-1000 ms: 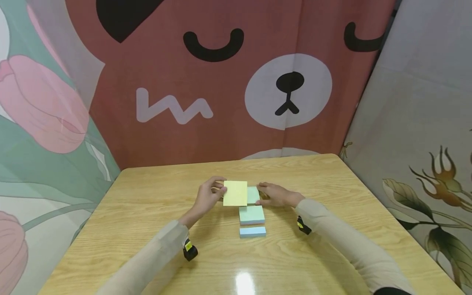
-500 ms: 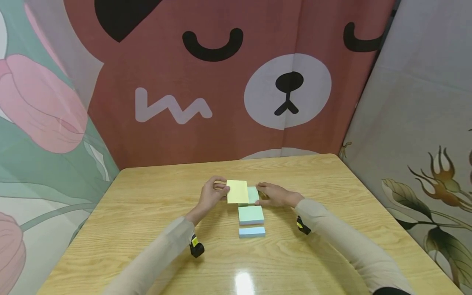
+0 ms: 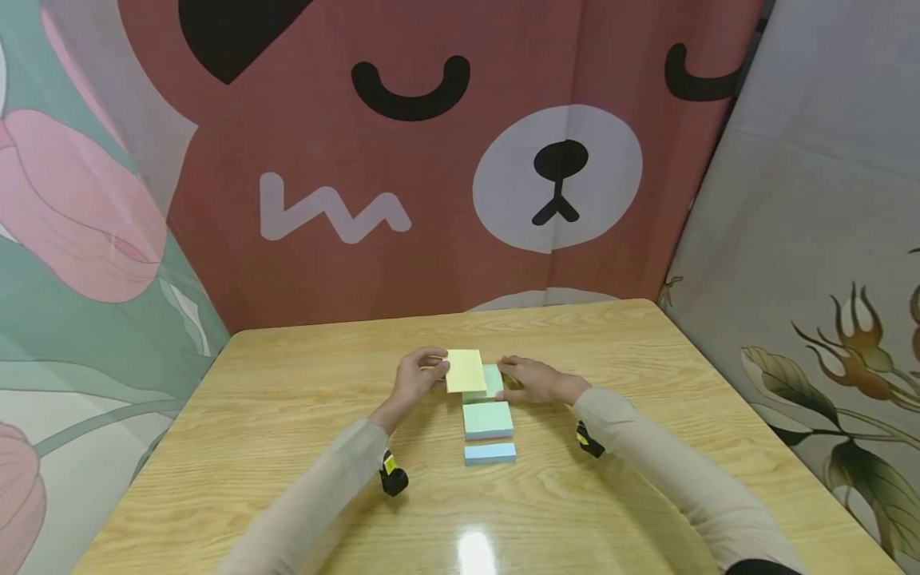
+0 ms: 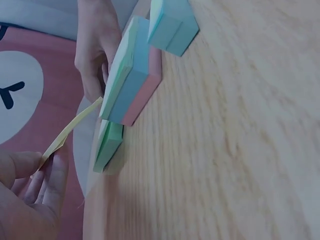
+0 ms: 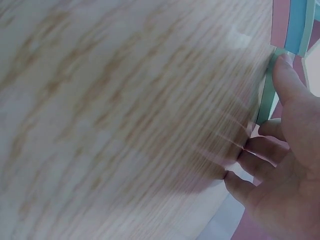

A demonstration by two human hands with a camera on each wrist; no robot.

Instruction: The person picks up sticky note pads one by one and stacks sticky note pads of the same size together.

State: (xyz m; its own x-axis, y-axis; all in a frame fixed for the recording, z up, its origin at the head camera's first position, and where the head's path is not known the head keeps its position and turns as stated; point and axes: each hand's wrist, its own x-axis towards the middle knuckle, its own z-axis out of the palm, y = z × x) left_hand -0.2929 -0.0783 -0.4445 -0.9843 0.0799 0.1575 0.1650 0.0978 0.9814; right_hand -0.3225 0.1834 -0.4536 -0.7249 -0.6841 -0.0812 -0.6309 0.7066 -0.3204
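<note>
Between thumb and fingers, my left hand (image 3: 415, 375) pinches the left edge of a thin yellow sticky note pad (image 3: 465, 370). The left wrist view has this yellow pad (image 4: 72, 126) edge-on, slightly bent and raised off the table. It partly covers a green sticky note pad (image 3: 493, 383) lying on the table. My right hand (image 3: 533, 378) holds that green pad from the right, thumb at its near end and index finger at its far end; the other fingers touch the tabletop. Nearer stands a sticky note stack (image 3: 488, 418), green over blue over pink.
A light blue sticky note block (image 3: 490, 454) sits just in front of the stack. All of it is on a wooden table (image 3: 302, 399), whose far edge meets a bear-print curtain (image 3: 431, 263). A black wrist camera (image 3: 393, 475) hangs under the left sleeve.
My left hand has carried the yellow pad a little to the right, further over the green pad, and the pad has tilted flatter. The right hand stays in place.
</note>
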